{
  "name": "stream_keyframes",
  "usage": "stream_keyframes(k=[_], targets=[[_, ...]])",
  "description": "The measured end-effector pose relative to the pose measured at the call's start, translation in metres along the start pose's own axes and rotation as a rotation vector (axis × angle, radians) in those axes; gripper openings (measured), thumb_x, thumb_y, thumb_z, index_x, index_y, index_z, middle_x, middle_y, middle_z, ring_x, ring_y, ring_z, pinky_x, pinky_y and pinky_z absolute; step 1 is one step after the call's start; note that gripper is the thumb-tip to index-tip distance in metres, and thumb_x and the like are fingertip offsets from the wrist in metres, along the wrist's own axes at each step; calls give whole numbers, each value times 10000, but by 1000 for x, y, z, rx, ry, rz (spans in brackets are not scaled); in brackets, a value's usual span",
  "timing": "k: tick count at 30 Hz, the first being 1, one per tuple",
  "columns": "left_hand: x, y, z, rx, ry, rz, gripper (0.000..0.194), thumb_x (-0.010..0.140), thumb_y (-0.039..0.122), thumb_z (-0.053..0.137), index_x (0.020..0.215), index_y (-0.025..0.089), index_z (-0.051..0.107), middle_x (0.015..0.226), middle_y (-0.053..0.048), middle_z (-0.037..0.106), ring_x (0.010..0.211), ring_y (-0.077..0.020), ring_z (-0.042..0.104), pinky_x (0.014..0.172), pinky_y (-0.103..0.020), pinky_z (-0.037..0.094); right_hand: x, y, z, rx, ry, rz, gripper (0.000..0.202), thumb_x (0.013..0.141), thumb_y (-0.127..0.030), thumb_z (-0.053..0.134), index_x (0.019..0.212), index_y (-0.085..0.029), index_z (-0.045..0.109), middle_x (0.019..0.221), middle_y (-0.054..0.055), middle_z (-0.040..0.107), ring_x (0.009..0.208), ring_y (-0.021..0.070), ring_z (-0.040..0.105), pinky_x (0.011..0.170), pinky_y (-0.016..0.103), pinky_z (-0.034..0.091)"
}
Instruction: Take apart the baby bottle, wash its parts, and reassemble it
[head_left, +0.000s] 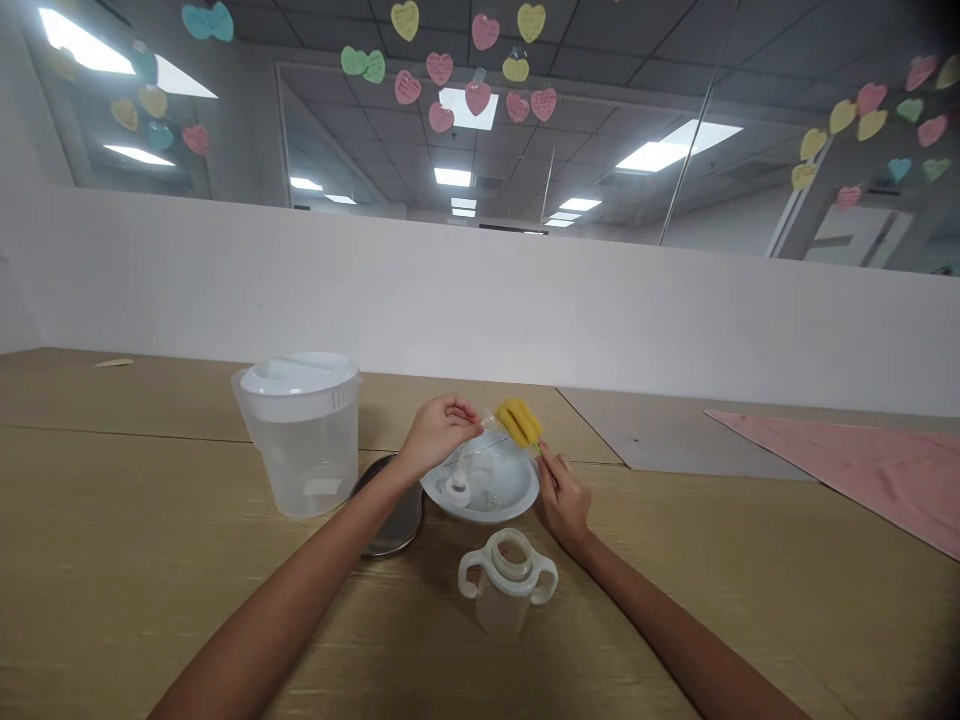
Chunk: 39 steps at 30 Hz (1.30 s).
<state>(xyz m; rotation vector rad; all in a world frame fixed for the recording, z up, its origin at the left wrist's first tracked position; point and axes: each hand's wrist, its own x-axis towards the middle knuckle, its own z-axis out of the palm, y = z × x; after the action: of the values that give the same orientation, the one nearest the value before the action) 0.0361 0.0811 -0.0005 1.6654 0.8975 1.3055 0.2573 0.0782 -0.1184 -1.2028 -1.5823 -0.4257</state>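
My right hand [564, 500] is closed round the thin handle of a yellow sponge brush [517, 422], whose head points up and left over the bowl's far rim. My left hand [444, 432] pinches a small clear piece [489, 421] close to the sponge; its exact kind is hard to make out. Below both hands stands a white bowl [521, 492] with a white ring-shaped part [457, 488] and other clear parts in it. Nearer to me, a baby bottle [504, 600] with two white handles stands upright with its top uncovered, touched by neither hand.
Left of the bowl stands a clear lidded pitcher [311, 450]. A dark round tray [397, 525] lies between them, partly behind my left forearm. Further right are a grey sheet [660, 440] and a pink cloth [862, 460]. A white wall [480, 300] rises behind the table.
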Motion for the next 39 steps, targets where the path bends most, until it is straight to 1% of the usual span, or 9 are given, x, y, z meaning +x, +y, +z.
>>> stream_keyframes(k=[3, 9, 13, 16, 19, 25, 29, 34, 39], targets=[[-1, 1, 1, -1, -10, 30, 184, 583, 168, 666, 714, 134, 541, 720, -24, 632, 670, -133, 621, 621, -229, 481, 2, -2, -2, -27, 22, 80, 350, 891, -287, 399, 1187, -205, 567, 690, 6, 527, 560, 107, 507, 537, 218, 386], [-1, 4, 2, 155, 32, 107, 117, 653, 178, 622, 737, 139, 551, 730, -32, 642, 682, -141, 635, 634, -231, 491, 1, -5, -5, 89, -6, -102, 307, 857, -237, 435, 1088, -186, 630, 733, 37, 562, 653, 129, 535, 601, 237, 410], [2, 11, -13, 554, 99, 192, 45, 721, 161, 542, 760, 153, 561, 749, -33, 649, 694, -137, 624, 637, -225, 473, 0, -4, -5, 201, -4, -57, 233, 829, -229, 466, 934, -167, 663, 704, 35, 582, 615, 130, 530, 580, 243, 411], [0, 21, -34, 1017, -25, 120, 133, 733, 122, 484, 816, 166, 578, 811, -44, 653, 745, -153, 610, 634, -230, 446, 1, -2, -4, 228, -15, 2, 211, 824, -246, 467, 881, -160, 650, 704, 34, 590, 612, 135, 531, 574, 248, 412], [-5, 27, -53, 1283, -150, -27, 210, 690, 64, 466, 826, 155, 597, 862, -80, 650, 804, -182, 601, 642, -244, 429, 3, 0, -2, 222, 14, 69, 222, 835, -261, 446, 863, -152, 637, 714, 41, 602, 631, 147, 541, 584, 257, 416], [-7, 12, -63, 1401, -383, -320, 228, 489, -19, 592, 670, 113, 638, 706, -94, 668, 660, -203, 617, 568, -244, 441, 5, 2, -1, 230, 1, 140, 226, 831, -287, 449, 818, -154, 631, 760, 51, 642, 690, 164, 576, 631, 265, 438], [-1, -4, -60, 1418, -456, -404, 178, 454, -22, 648, 588, 96, 637, 626, -98, 664, 627, -232, 629, 578, -277, 467, 5, 1, -2, 231, -10, 150, 235, 835, -294, 447, 815, -149, 630, 771, 59, 652, 701, 168, 586, 637, 266, 443], [0, -16, -61, 1437, -382, -327, 195, 523, 1, 655, 702, 77, 659, 765, -170, 678, 759, -279, 645, 662, -320, 490, 6, 1, -1, 229, -21, 140, 241, 833, -302, 449, 804, -150, 634, 764, 60, 655, 690, 169, 588, 631, 268, 445], [-3, -13, -45, 1392, -318, -61, 236, 729, 57, 508, 922, 84, 642, 982, -223, 631, 931, -283, 609, 778, -383, 469, 5, 2, -1, 224, -13, 139, 243, 832, -301, 451, 810, -149, 639, 765, 65, 655, 691, 174, 589, 623, 272, 446]])
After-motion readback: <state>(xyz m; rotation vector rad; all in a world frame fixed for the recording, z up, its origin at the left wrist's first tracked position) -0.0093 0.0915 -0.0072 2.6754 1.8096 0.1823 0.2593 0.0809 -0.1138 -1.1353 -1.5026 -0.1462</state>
